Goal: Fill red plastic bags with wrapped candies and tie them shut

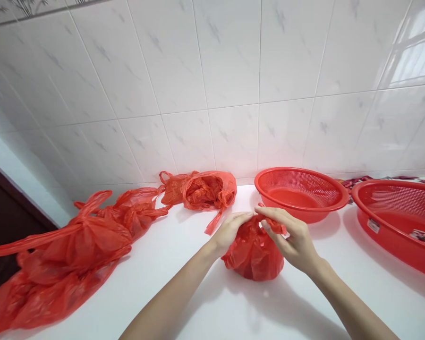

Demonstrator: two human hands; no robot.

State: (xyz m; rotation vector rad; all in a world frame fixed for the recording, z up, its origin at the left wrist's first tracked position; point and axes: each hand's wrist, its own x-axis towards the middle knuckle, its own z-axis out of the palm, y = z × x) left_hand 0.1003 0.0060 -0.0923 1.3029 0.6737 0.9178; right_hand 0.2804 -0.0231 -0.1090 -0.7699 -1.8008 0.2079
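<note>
A rounded red plastic bag [254, 257] stands on the white table in front of me, its top gathered. My left hand [231, 231] lies against the upper left of this bag, fingers straight and close together, palm toward the plastic. My right hand [293, 236] is at the upper right, with the bag's crumpled top between its thumb and fingers. The fingertips of both hands nearly meet above the bag. What is inside the bag is hidden by the red plastic.
Filled red bags [74, 245] lie along the left side. Against the tiled wall sits an open bag [212, 189] stuffed with red plastic. A red basket [301, 193] stands behind my right hand, and a larger one [389, 236] at the right edge holds a small patterned item.
</note>
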